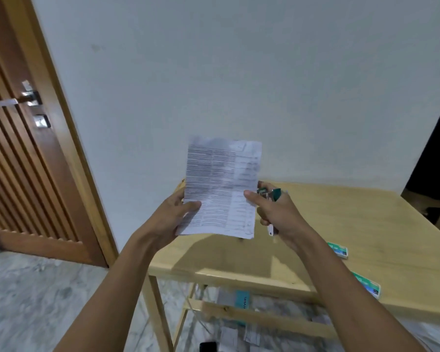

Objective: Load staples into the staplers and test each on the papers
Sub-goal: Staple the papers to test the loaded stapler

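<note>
While both arms are raised over the left end of the tabletop [366,219], the paper [221,184] is held upright in the air between the two hands. The left hand [178,214] pinches its lower left edge, thumb on the printed face and the fingers tucked behind. The right hand [277,214] has its fingers clamped round the stapler [271,194], right at the sheet's right edge, with the thumb tip touching the paper. Can't tell if the stapler's mouth is actually over the sheet.

Container-wise, two small staple boxes sit on the tabletop to the right, both partly hidden by the right forearm: the far staple box [338,250] and the near staple box [368,288], which is close to the front edge. Can't see what's inside either. Under the tabletop there's a slatted shelf [239,312] with loose sheets and a teal packet [242,301] below it.

Materials: the paper is thin and creased, covered in dense printed lines in columns. The stapler has a green plastic top, shiny metal in the middle and a white bit poking out below the palm. The boxes are flat, white cardboard with green print. The tabletop is pale smooth wood, the door [23,153] on the left is brown wood with ribbed slats and a metal handle [15,100], and the floor [36,301] looks like grey marbled stone.
</note>
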